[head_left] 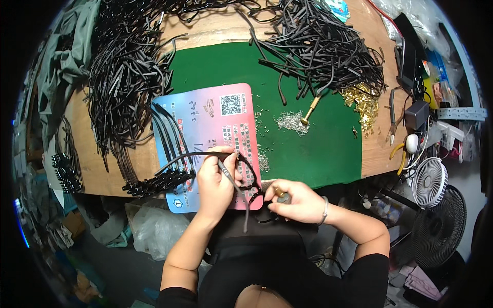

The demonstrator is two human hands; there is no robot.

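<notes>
My left hand (216,179) is closed on a black eyeglass frame (250,172), with one dark temple arm stretching out to the left and another hanging down. To its right, my right hand (295,201) is curled round a short tool with a brass-coloured and grey round handle (282,195). That tool's tip, by the frame's lower edge, is too small to make out. Beneath the left hand lies a pink and blue printed mat (200,110). A few loose black temple arms (167,126) rest on it, beside a row of glossy black frame pieces (159,185).
A green mat (318,159) covers the table's middle. On it are a pile of tiny silver screws (291,123), a brass-handled screwdriver (311,109) and gold-coloured small parts (362,102). Heaps of black temple arms (318,46) fill the back. Pliers (393,115) and a white fan (430,182) stand right.
</notes>
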